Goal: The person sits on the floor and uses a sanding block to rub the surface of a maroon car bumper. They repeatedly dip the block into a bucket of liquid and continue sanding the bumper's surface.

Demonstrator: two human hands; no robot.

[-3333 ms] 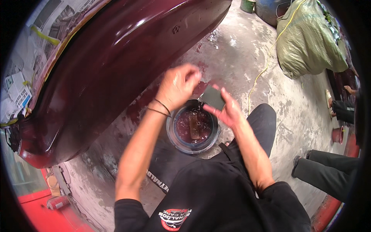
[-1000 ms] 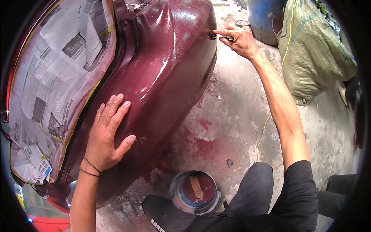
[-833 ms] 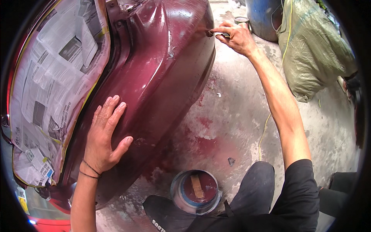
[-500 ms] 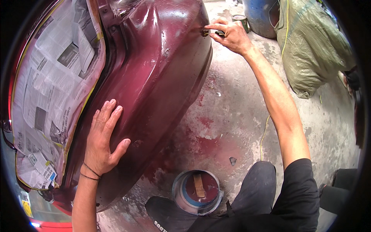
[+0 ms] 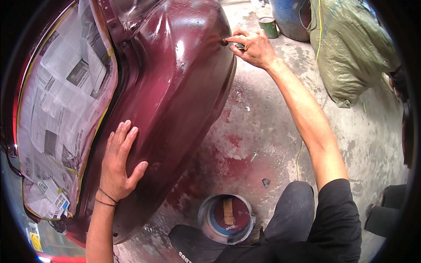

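Observation:
A dark red car body panel (image 5: 153, 114) with a glossy, wet-looking surface curves from the upper middle to the lower left. My left hand (image 5: 119, 168) lies on it with its palm down and fingers stretched out, holding nothing. At the panel's far right edge, my right hand (image 5: 256, 48) has its thumb and fingers bent together around a small dark piece (image 5: 239, 45). Its fingertips touch the panel there, beside a small dark spot (image 5: 224, 42). Most of the piece is hidden by the fingers, so its kind cannot be made out.
Newspaper (image 5: 57, 109) taped along its edge covers the area left of the panel. A round tub (image 5: 202, 221) with reddish liquid and a flat brown strip stands between my legs. Farther off are a green can (image 5: 268, 28), a blue drum (image 5: 290, 19), a green sack (image 5: 351, 52) and a yellow cord (image 5: 319, 41).
The whole view has shifted slightly. My right hand stays at the panel's edge, its fingers set a little differently around the dark piece. My left hand keeps its place on the panel.

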